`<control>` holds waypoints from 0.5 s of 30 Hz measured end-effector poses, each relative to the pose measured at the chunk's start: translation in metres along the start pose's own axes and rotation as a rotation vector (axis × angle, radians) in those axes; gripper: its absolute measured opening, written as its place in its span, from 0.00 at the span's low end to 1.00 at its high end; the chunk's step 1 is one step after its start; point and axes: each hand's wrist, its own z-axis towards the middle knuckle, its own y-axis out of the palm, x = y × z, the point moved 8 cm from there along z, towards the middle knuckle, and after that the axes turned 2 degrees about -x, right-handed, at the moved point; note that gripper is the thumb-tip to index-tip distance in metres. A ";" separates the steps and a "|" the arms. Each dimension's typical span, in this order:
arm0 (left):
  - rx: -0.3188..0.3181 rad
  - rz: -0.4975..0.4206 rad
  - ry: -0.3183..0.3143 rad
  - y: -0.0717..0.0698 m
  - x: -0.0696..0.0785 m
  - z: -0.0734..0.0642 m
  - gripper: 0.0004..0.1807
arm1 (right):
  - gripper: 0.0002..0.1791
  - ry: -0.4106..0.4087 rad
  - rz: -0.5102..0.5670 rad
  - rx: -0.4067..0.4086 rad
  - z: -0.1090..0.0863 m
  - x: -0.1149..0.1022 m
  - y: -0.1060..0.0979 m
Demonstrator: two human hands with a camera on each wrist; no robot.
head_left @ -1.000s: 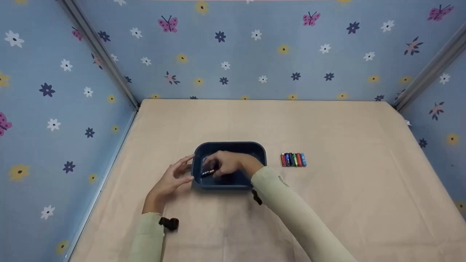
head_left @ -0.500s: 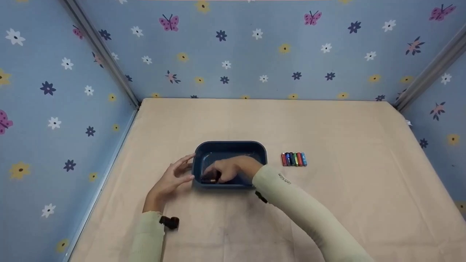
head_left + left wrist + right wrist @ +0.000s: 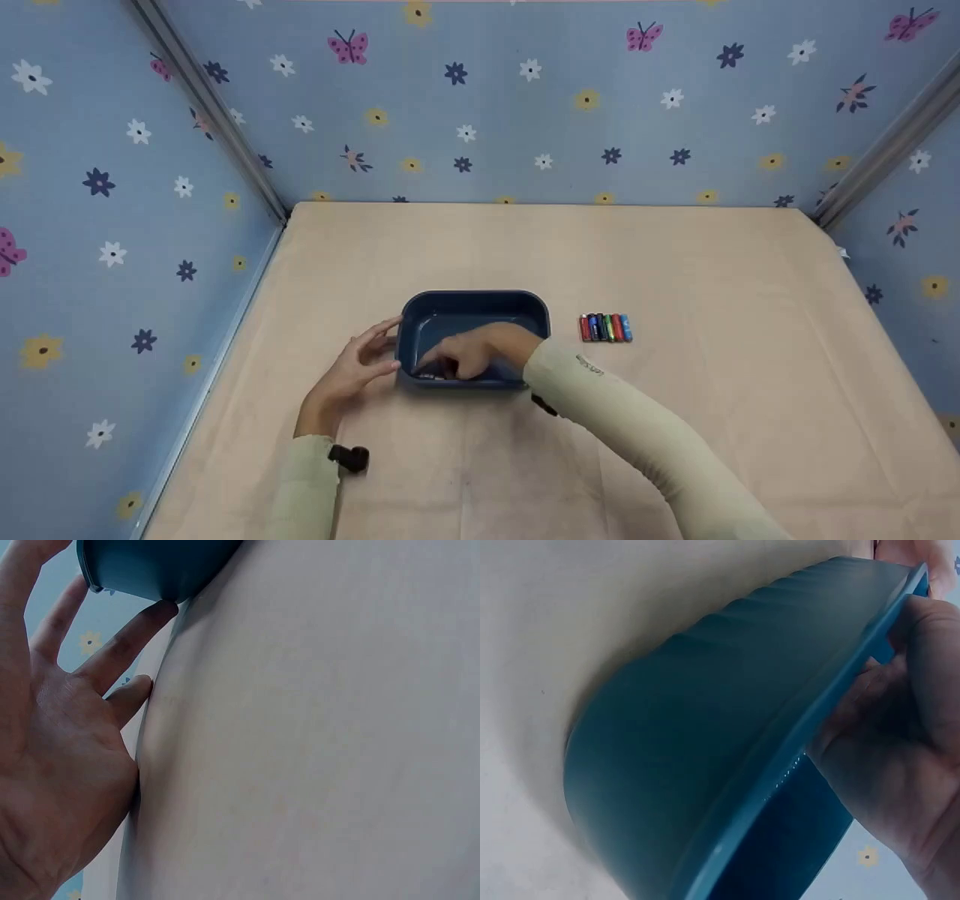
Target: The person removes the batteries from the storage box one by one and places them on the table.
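Observation:
A dark blue rectangular bin stands on the cloth-covered table. My left hand rests at its left end, fingers spread and touching the outer wall; the left wrist view shows the fingertips against the bin's side. My right hand reaches down inside the bin, toward its near left corner. There it pinches a dark battery between index finger and thumb, low beside the near wall. Most of that battery is hidden by the fingers and the wall. In the right wrist view, the bin's wall hides the fingertips.
Several batteries in red, blue, black and green lie side by side in a row, right of the bin. A beige cloth covers the table. Blue patterned panels rise behind it and at both sides.
My right hand has lowered the battery from mid-bin toward the near wall, turning it from slanted to roughly parallel with that wall. The left hand stays at the bin's end.

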 end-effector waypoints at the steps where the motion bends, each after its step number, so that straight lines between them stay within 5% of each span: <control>1: -0.002 -0.003 0.008 0.000 0.001 0.000 0.42 | 0.44 0.003 -0.003 0.005 0.000 0.000 0.000; 15: 0.001 0.012 0.026 -0.001 0.001 0.001 0.41 | 0.36 0.000 -0.138 0.118 0.004 -0.001 -0.003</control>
